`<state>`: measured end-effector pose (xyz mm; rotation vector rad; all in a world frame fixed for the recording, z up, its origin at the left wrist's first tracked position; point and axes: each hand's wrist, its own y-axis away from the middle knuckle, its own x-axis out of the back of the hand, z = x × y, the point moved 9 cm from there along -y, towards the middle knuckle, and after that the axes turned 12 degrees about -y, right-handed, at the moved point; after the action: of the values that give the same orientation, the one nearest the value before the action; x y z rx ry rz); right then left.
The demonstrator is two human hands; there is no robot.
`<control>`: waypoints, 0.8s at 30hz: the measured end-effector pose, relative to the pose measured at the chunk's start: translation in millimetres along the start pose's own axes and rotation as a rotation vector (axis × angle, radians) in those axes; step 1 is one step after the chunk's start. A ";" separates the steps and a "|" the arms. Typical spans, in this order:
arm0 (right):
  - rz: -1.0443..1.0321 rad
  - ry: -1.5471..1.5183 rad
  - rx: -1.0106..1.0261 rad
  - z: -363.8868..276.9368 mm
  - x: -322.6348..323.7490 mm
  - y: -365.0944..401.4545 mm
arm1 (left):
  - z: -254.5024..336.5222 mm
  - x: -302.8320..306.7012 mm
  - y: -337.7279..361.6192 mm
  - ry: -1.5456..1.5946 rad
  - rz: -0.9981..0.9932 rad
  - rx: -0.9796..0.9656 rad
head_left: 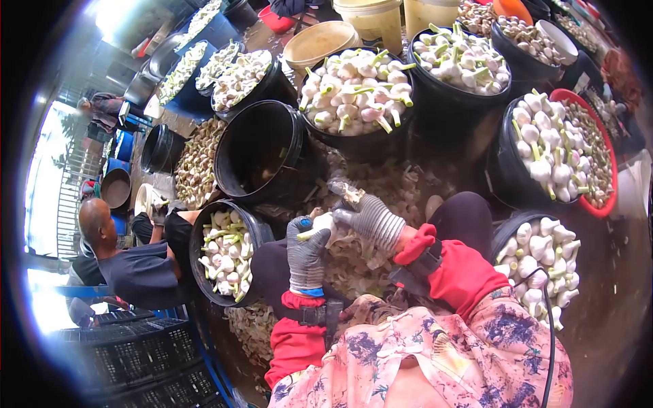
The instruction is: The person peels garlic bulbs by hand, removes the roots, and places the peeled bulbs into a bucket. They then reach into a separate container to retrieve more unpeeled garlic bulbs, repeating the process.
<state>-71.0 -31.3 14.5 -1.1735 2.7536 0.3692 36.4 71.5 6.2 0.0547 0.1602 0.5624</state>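
My left hand (305, 257), in a grey glove, is closed around a garlic bulb (324, 222) whose pale green cut stem points left. Close beside it, on the right, is my right hand (373, 219) in a striped grey glove. Its fingers are bent together, with brownish, papery-looking matter at the fingertips; what they hold, if anything, I cannot make out. Loose garlic skins (360, 265) lie heaped below both hands, between my knees. A black bucket of trimmed garlic bulbs (226, 255) stands left of my left hand.
Ahead are an empty-looking black bucket (258, 151) and a bucket heaped with garlic (357, 92). More garlic buckets (541, 262) stand at my right, near a red basin (607, 170). A seated person (139, 268) works at the left, by black crates (143, 353).
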 end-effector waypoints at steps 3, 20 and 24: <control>-0.014 0.297 0.161 -8.1 -7.8 6.5 | 5.7 -1.5 -0.5 -0.274 0.015 -0.055; 0.059 0.259 0.427 -29.9 6.1 8.2 | 2.2 11.4 -2.2 -0.036 0.018 0.060; 0.056 0.633 0.191 -21.6 -10.2 6.8 | 38.9 -20.1 3.5 -0.852 0.026 -0.477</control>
<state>-69.3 -25.5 38.6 -1.3438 3.2440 -0.3194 24.3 63.4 47.7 -0.1691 -0.8039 0.5495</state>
